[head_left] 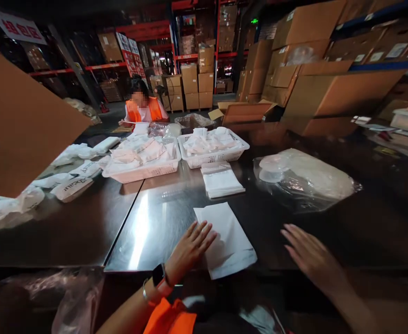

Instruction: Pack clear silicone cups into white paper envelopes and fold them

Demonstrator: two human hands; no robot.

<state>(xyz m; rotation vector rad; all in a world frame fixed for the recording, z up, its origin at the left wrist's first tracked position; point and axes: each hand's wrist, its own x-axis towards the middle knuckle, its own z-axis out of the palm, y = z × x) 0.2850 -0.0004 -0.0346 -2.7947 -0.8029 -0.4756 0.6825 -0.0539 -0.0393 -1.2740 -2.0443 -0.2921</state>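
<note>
The flat dark metal tabletop [169, 199] gleams smoothly. The rectangular white paper-like packet [232, 236] looks matt, the crumpled clear plastic bag [306, 183] glossy.

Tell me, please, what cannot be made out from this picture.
In the head view:
Inside of the white envelope: hidden by its upper face.
Any contact between the left hand and the envelope: hidden by the hand itself.
Floors of the white baskets: covered by heaped packets.
Rest of the brown cardboard: cut off by the left edge.
Fine detail of the right hand: blurred.
</note>
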